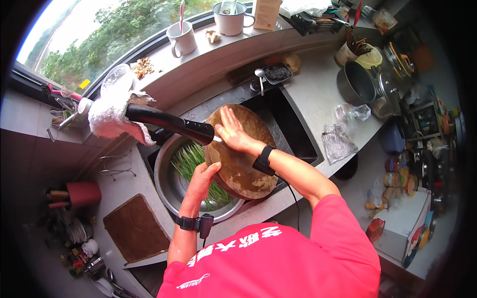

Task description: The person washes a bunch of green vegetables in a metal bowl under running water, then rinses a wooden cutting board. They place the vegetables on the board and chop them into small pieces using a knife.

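A thick round wooden chopping board (pixel 246 160) stands tilted over the black sink (pixel 290 123), under the black faucet (pixel 171 124). My left hand (pixel 203 180) grips its left edge, thumb on the face and the other fingers hidden. My right hand (pixel 234 130) lies flat on the upper part of its face, fingers spread. Water shows at the faucet's tip. Left of the board, partly behind it, a large steel basin (pixel 164 186) holds long green stalks (pixel 192 160), perhaps garlic chives.
A pink-and-white towel (pixel 111 115) hangs over the faucet. Mugs (pixel 182 39) stand on the window ledge. A brown mat (pixel 136 229) and a wire rack (pixel 117 165) lie on the left counter. On the right counter are a mesh cloth (pixel 337 143), a plastic bag (pixel 352 111) and a dark pot (pixel 356 82).
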`<action>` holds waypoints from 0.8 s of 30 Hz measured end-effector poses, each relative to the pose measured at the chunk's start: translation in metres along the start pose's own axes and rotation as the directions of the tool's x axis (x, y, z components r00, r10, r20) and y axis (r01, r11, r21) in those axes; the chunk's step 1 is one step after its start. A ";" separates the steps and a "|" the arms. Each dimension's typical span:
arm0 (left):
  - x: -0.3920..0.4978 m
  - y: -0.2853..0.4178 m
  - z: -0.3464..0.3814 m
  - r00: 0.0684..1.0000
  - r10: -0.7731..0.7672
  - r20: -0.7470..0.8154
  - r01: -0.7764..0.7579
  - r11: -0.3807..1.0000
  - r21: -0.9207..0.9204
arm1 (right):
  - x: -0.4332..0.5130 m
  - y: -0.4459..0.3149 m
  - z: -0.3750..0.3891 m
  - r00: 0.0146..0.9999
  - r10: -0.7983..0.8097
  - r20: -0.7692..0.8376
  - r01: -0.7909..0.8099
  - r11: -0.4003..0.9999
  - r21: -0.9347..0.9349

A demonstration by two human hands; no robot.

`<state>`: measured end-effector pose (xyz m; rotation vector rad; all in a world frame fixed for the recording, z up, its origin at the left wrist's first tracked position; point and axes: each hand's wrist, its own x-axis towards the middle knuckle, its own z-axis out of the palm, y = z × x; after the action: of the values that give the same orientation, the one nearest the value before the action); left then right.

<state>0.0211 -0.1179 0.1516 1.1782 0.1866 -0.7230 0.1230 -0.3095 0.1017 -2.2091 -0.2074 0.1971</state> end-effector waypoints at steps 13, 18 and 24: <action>0.003 -0.005 -0.008 0.999 -0.029 -0.039 0.030 0.999 0.014 | -0.190 -0.058 0.027 0.983 -0.174 -0.051 0.173 0.985 -0.023; 0.009 -0.018 -0.011 0.997 -0.024 -0.077 0.019 0.998 -0.068 | -0.220 0.022 0.042 0.941 0.269 -0.205 -0.285 0.957 -0.050; 0.005 -0.010 -0.005 0.998 0.013 -0.064 -0.013 1.000 0.009 | -0.182 0.065 0.005 0.833 0.544 -0.100 -0.521 0.833 0.185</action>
<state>0.0206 -0.1175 0.1395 1.2110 0.2290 -0.6756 -0.0500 -0.3844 0.0589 -2.0702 0.5075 0.3401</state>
